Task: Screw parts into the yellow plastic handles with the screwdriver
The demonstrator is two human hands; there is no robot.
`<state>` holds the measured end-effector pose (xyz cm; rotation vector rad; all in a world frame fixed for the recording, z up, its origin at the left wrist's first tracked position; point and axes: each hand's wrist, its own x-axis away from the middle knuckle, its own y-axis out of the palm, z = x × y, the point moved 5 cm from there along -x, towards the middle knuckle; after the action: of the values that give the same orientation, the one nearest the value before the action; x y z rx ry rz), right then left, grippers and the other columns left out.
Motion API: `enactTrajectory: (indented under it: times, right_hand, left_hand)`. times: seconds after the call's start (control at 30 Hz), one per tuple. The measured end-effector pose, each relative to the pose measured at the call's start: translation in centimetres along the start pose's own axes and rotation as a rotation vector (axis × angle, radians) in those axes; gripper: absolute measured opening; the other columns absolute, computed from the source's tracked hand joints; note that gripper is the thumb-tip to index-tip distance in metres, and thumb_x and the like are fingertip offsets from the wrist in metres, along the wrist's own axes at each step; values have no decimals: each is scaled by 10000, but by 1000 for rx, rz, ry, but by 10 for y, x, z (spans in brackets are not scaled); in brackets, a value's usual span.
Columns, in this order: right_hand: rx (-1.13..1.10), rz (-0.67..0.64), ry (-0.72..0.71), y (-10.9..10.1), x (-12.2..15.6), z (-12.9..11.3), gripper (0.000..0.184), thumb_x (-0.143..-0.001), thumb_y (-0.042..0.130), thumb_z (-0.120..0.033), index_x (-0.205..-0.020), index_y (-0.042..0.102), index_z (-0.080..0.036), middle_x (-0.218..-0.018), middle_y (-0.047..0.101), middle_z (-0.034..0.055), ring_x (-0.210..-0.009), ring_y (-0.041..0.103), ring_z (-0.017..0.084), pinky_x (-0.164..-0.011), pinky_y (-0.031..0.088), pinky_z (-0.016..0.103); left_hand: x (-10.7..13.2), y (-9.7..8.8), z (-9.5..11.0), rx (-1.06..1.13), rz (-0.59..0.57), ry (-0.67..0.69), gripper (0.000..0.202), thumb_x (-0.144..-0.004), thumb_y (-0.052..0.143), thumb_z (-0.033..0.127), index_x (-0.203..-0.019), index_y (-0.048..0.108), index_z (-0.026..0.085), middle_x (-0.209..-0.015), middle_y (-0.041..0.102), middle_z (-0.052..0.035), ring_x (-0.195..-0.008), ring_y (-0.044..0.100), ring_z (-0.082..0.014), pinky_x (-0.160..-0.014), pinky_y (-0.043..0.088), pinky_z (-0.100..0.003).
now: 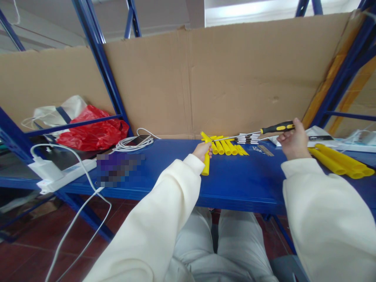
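My left hand (pixel 202 151) is closed around a yellow tube (pixel 206 168), whose lower end rests on or just over the blue shelf. In my right hand (pixel 294 141) is a screwdriver (pixel 276 127) with a black and yellow handle, gripped near the handle's end. Its long thin shaft points left and reaches the tube at my left hand; whether the tip touches or enters it, I cannot tell. Behind lie several yellow tubes (pixel 226 148) in a row, then small yellow pieces (pixel 241 150) and a bundle of white-and-dark strips (pixel 247 138).
More yellow tubes (pixel 340 161) lie right of my right arm. Small metal bits and a flat strip (pixel 265 150) sit mid-shelf. Leftward are a power strip (pixel 70 174), a coiled white cable (pixel 129 144) and a red bag (pixel 94 127). Cardboard (pixel 229 78) closes off the back.
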<state>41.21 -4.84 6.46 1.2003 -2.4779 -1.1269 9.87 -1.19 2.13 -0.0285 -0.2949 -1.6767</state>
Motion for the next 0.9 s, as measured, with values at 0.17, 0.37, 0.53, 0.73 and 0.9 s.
enactTrajectory:
  times: [0.17,0.37,0.53,0.73,0.9]
  right_hand:
    - [40,31,4,7,13,-5,297,-1047,581,-326,-775,547,-210,-506,286,-112,-384,283,67,-374,280,157]
    - [59,55,46,16,29,-9,412,-1069,330,-259,-731,558,-201,-491,316,-68,-379,298,98,-358,268,181]
    - [74,13,15,12,20,-6,309,-997,424,-295,-752,588,-204,-511,330,-68,-369,318,102,-350,281,185]
    - [77,6,-14,12,15,-3,374,-1002,342,-245,-785,641,-189,-481,303,-69,-366,302,103,-330,303,169]
    - [80,-9,-31,11,13,-2,291,-991,484,-324,-774,626,-192,-501,309,-89,-354,297,87,-321,308,178]
  left_hand:
    - [0,-1,1,-27,-7,20,254,-979,450,25,-819,451,222,-502,383,105,-358,329,-55,-428,261,-166]
    - [-4,-5,2,-119,-8,25,204,-960,493,44,-846,503,213,-498,400,99,-366,349,-65,-439,274,-180]
    - [-8,-10,2,-218,4,23,188,-947,528,44,-849,534,204,-495,413,94,-372,359,-71,-436,283,-184]
    - [-9,-13,4,-227,26,28,243,-959,517,22,-803,512,209,-482,406,91,-363,338,-73,-423,269,-198]
    - [-11,-13,2,-172,23,16,176,-915,631,60,-839,556,200,-497,419,94,-367,341,-69,-426,259,-194]
